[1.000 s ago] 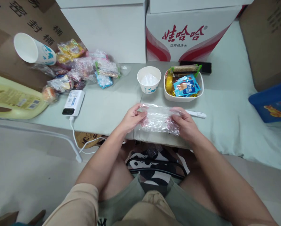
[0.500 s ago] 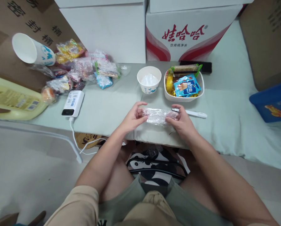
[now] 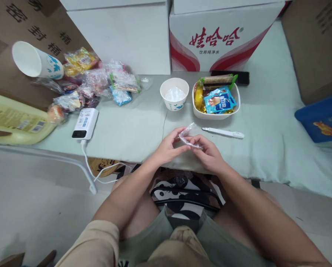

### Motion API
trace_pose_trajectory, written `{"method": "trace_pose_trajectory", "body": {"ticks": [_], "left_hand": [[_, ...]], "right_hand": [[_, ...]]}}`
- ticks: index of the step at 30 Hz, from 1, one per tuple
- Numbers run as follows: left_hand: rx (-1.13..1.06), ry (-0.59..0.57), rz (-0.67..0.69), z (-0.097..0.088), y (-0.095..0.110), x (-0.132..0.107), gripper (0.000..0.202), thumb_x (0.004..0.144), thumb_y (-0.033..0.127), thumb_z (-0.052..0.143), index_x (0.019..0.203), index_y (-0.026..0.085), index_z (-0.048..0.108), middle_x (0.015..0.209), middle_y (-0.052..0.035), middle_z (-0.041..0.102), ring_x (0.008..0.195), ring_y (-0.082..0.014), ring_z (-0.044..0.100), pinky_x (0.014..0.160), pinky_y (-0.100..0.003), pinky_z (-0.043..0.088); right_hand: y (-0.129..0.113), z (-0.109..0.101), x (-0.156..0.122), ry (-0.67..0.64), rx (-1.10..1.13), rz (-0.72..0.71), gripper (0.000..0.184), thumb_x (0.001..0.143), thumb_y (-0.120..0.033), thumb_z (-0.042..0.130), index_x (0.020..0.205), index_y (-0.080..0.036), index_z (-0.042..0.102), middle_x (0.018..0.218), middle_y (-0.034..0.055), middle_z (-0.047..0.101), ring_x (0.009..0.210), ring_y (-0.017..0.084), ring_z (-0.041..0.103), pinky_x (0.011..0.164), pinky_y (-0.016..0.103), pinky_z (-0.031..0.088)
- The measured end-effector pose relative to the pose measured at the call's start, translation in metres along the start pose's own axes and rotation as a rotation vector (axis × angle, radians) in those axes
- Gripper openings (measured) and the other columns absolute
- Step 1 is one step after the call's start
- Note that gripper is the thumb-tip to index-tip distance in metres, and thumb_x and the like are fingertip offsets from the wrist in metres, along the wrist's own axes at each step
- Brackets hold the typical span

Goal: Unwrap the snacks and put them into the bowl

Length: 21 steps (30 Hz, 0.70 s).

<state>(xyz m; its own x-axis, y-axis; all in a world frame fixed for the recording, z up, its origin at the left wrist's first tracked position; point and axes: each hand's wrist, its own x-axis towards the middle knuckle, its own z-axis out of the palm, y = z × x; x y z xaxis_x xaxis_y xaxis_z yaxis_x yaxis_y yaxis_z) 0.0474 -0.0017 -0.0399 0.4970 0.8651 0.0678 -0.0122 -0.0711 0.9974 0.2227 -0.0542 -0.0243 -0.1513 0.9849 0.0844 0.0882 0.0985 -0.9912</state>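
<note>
Both hands meet over the table's near edge on a crumpled clear plastic wrap (image 3: pixel 189 130). The fingers of my left hand (image 3: pixel 171 147) close on its left side, the thumb pointing right. My right hand (image 3: pixel 207 151) pinches its right side; part of the wrap is hidden behind the fingers. Just beyond my right hand lies a white-handled craft knife (image 3: pixel 224 133). Farther back stand a paper cup (image 3: pixel 174 105) with clear plastic inside and a white bowl (image 3: pixel 217 116) holding blue packets and other wrapped snacks.
A pile of wrapped snacks (image 3: pixel 96 82) lies at the left, beside a tipped paper cup (image 3: pixel 28 61). Nearer are a white power bank (image 3: pixel 85 123) with a cable and a yellow jug (image 3: pixel 21 122). White boxes (image 3: pixel 210 40) line the back, with a black phone (image 3: pixel 242 78) before them.
The wrap was stretched flat between my hands; now it is folded and bunched. My hands have come together, the right moving left, off the knife's tip.
</note>
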Motion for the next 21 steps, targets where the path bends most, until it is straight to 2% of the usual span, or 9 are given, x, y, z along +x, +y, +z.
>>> {"method": "trace_pose_trajectory", "body": {"ticks": [2, 5, 6, 8, 10, 12, 17, 19, 21], "left_hand": [[-0.016, 0.054, -0.018, 0.001, 0.003, 0.003, 0.045, 0.077, 0.051, 0.076, 0.106, 0.019, 0.068, 0.118, -0.0105, 0.068, 0.111, -0.0239, 0.063, 0.096, -0.035, 0.048], [-0.116, 0.056, -0.117, 0.001, 0.009, 0.006, 0.041, 0.075, 0.055, 0.076, 0.09, 0.017, 0.07, 0.095, -0.0066, 0.071, 0.09, -0.0186, 0.064, 0.082, -0.03, 0.048], [-0.173, 0.03, -0.164, 0.002, 0.01, 0.007, 0.042, 0.074, 0.055, 0.077, 0.089, 0.016, 0.07, 0.088, -0.0047, 0.069, 0.082, -0.0163, 0.063, 0.077, -0.028, 0.048], [-0.268, -0.016, -0.235, 0.003, 0.012, 0.007, 0.045, 0.071, 0.055, 0.079, 0.091, 0.017, 0.069, 0.079, -0.0015, 0.066, 0.071, -0.013, 0.058, 0.07, -0.026, 0.045], [-0.29, -0.035, -0.231, 0.003, 0.013, 0.008, 0.044, 0.07, 0.053, 0.079, 0.091, 0.016, 0.069, 0.079, -0.0007, 0.063, 0.07, -0.0119, 0.055, 0.068, -0.025, 0.043], [-0.238, -0.052, -0.182, 0.001, 0.014, 0.01, 0.039, 0.07, 0.049, 0.079, 0.088, 0.016, 0.069, 0.083, -0.0014, 0.06, 0.073, -0.0121, 0.054, 0.068, -0.025, 0.042], [-0.29, -0.019, -0.085, -0.013, 0.023, 0.014, 0.031, 0.075, 0.037, 0.072, 0.099, 0.018, 0.067, 0.085, -0.0009, 0.055, 0.08, -0.0136, 0.051, 0.075, -0.027, 0.042], [-0.339, 0.044, -0.114, -0.022, 0.028, 0.015, 0.025, 0.08, 0.036, 0.065, 0.097, 0.018, 0.063, 0.081, 0.0003, 0.053, 0.077, -0.0127, 0.049, 0.073, -0.027, 0.041], [-0.342, 0.081, -0.146, -0.032, 0.033, 0.015, 0.02, 0.083, 0.036, 0.06, 0.091, 0.018, 0.061, 0.077, 0.0012, 0.052, 0.073, -0.0117, 0.047, 0.07, -0.027, 0.039]], "right_hand": [[0.002, -0.001, 0.001, 0.163, -0.046, 0.051, 0.022, 0.088, -0.046, 0.06, 0.088, -0.024, 0.06, 0.091, 0.0032, 0.07, 0.086, 0.02, 0.064, 0.077, 0.034, 0.051], [0.006, -0.006, 0.003, 0.403, -0.081, 0.076, 0.027, 0.082, -0.045, 0.069, 0.099, -0.025, 0.062, 0.101, 0.0042, 0.066, 0.095, 0.02, 0.062, 0.078, 0.032, 0.051], [0.006, -0.008, 0.003, 0.406, -0.05, 0.087, 0.032, 0.079, -0.044, 0.071, 0.102, -0.025, 0.061, 0.104, 0.0043, 0.066, 0.097, 0.02, 0.062, 0.078, 0.032, 0.052], [0.007, -0.011, 0.003, 0.302, 0.036, 0.136, 0.037, 0.077, -0.046, 0.073, 0.105, -0.025, 0.06, 0.095, 0.0029, 0.066, 0.087, 0.019, 0.063, 0.071, 0.031, 0.051], [0.006, -0.011, 0.0, 0.185, 0.082, 0.189, 0.037, 0.074, -0.047, 0.075, 0.099, -0.024, 0.061, 0.081, 0.0001, 0.064, 0.071, 0.017, 0.06, 0.063, 0.029, 0.049], [0.004, -0.009, -0.004, 0.151, 0.059, 0.204, 0.036, 0.07, -0.047, 0.078, 0.089, -0.024, 0.06, 0.074, -0.0016, 0.062, 0.064, 0.015, 0.056, 0.059, 0.028, 0.047], [-0.018, -0.007, -0.002, 0.223, -0.168, 0.169, 0.033, 0.067, -0.046, 0.077, 0.072, -0.024, 0.053, 0.065, -0.0026, 0.057, 0.055, 0.014, 0.05, 0.052, 0.026, 0.041], [-0.041, -0.008, 0.019, 0.287, -0.345, 0.104, 0.033, 0.067, -0.046, 0.074, 0.068, -0.024, 0.049, 0.062, -0.003, 0.055, 0.053, 0.014, 0.046, 0.05, 0.027, 0.038], [-0.069, -0.005, 0.059, 0.351, -0.605, 0.027, 0.03, 0.069, -0.043, 0.07, 0.067, -0.025, 0.046, 0.06, -0.0037, 0.051, 0.051, 0.013, 0.041, 0.05, 0.027, 0.034]]}}
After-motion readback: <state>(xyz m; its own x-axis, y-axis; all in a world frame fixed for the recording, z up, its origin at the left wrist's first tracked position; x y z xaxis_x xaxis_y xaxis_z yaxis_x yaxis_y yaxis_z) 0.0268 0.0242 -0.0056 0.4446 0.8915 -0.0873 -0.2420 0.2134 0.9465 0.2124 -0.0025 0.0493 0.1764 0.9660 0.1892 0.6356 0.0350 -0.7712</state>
